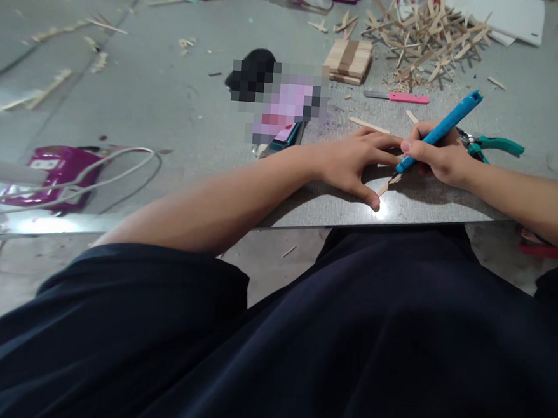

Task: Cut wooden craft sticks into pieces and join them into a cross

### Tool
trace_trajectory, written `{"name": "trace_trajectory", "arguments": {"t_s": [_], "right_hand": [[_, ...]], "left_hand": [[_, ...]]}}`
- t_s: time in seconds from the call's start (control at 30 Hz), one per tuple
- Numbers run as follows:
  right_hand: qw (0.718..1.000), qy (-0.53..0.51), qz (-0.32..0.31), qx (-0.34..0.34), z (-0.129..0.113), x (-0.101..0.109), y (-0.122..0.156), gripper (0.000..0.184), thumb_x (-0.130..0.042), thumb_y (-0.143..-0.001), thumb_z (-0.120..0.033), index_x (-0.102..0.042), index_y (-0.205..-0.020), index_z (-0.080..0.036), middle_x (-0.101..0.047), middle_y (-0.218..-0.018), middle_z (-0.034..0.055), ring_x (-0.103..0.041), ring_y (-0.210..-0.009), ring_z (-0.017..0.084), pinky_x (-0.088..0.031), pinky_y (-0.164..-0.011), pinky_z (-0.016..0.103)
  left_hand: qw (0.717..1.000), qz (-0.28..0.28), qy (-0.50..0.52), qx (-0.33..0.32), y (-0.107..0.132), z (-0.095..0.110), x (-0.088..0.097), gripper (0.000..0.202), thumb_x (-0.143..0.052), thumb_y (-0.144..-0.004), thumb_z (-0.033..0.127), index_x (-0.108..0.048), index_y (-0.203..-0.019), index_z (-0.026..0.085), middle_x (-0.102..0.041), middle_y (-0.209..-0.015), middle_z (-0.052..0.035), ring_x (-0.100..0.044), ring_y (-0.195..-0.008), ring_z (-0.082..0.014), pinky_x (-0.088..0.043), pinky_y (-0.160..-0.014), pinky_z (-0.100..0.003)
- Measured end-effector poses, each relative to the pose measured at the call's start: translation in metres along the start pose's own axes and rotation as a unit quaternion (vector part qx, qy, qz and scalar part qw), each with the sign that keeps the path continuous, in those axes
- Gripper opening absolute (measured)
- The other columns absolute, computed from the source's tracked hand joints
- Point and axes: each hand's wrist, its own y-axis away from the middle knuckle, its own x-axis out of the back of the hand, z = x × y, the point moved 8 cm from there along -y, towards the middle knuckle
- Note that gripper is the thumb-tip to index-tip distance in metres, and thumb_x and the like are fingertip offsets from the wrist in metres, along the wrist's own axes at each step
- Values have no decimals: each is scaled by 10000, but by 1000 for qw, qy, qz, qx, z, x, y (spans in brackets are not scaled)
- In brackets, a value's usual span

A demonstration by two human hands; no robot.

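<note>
My right hand [442, 158] grips a blue marker [450, 122], its tip pointing down at a small wooden stick [384, 189] near the table's front edge. Palm down on the table, my left hand [349, 162] has its fingers spread, with the thumb against the stick's near end. Another wooden stick [368, 125] lies just beyond the left fingers. Behind my right wrist lie green-handled pliers [500, 145], partly hidden. A pink-handled craft knife [406, 98] rests farther back.
A stack of wooden sticks [337, 66] stands near a loose pile of sticks [429, 38]. To the left are a blurred phone [286, 107] and a dark rounded object [257, 70]. A purple device [63, 181] with white cables [134, 154] sits at far left.
</note>
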Motion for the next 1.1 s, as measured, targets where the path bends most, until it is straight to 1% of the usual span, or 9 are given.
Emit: {"name": "trace_trajectory", "arguments": {"t_s": [0.1, 0.23, 0.37, 0.43, 0.53, 0.7, 0.8, 0.93, 1.1], "right_hand": [[1000, -10, 0, -8, 2, 1, 1, 637, -1020, -993, -849, -687, -921, -311, -574, -742, 10, -641, -737, 245, -593, -562, 358], [1000, -15, 4, -8, 3, 2, 0, 625, -1053, -979, -820, -689, -962, -312, -585, -745, 5, -651, -760, 244, -573, -576, 351], [1000, -10, -2, -1, 1, 0, -1, 673, -1030, -981, -854, -645, -898, -308, -589, -723, 1, -614, -708, 217, -523, -556, 339], [1000, -11, -4, -1, 0, -1, -1, 677, -1022, -987, -854, -631, -888, -311, -587, -719, -3, -596, -695, 211, -516, -558, 341], [1000, -9, -8, -1, 0, -1, -2, 650, -1030, -1001, -810, -625, -898, -311, -583, -711, -11, -593, -687, 204, -516, -567, 337], [1000, -9, -13, 18, -1, -1, -4, 570, -1000, -1068, -667, -619, -848, -304, -600, -647, -14, -543, -621, 174, -473, -539, 325], [1000, -29, -6, 3, 0, -1, -6, 570, -1080, -1017, -614, -619, -876, -311, -607, -660, -23, -572, -614, 186, -479, -498, 334], [998, -52, -12, -18, 1, 0, -7, 612, -1180, -935, -574, -627, -895, -315, -633, -683, -18, -595, -606, 198, -514, -462, 363], [1000, -18, -3, -10, 5, 0, -9, 644, -1235, -881, -590, -663, -909, -295, -651, -690, -3, -636, -657, 195, -557, -523, 357]], "left_hand": [[1000, 10, 8, 2, 0, 0, 2, 1228, -833, -843, 1235, -878, -1693, 350, -722, -1874, -216, -610, -1778, -612, -340, -1565, -789], [1000, -2, 7, -1, 0, 0, 0, 1219, -828, -873, 1218, -863, -1732, 353, -650, -1960, -221, -579, -1806, -624, -324, -1566, -809], [1000, 13, 11, -4, 1, -4, 0, 1238, -840, -844, 1229, -854, -1745, 381, -644, -1974, -187, -564, -1821, -612, -310, -1580, -777], [1000, 9, 9, -6, 1, -6, -2, 1251, -828, -842, 1239, -834, -1772, 403, -610, -2011, -178, -555, -1830, -615, -299, -1584, -790], [1000, -6, 9, -4, 1, -6, -3, 1280, -803, -850, 1253, -811, -1802, 397, -553, -2060, -182, -537, -1845, -624, -281, -1587, -814], [1000, -7, 11, 9, 0, -6, 0, 1300, -812, -856, 1246, -816, -1796, 349, -592, -2025, -175, -549, -1821, -625, -287, -1593, -807], [1000, -15, 2, 6, 0, -6, -1, 1344, -793, -848, 1260, -797, -1826, 338, -570, -2043, -180, -543, -1806, -652, -299, -1577, -855], [1000, -19, -3, 9, 0, -8, -2, 1348, -800, -854, 1250, -787, -1835, 325, -582, -2032, -178, -542, -1811, -640, -317, -1576, -847], [1000, -2, 1, 20, -1, -6, -2, 1288, -795, -862, 1240, -852, -1743, 303, -631, -1980, -187, -550, -1818, -618, -319, -1576, -834]]}}
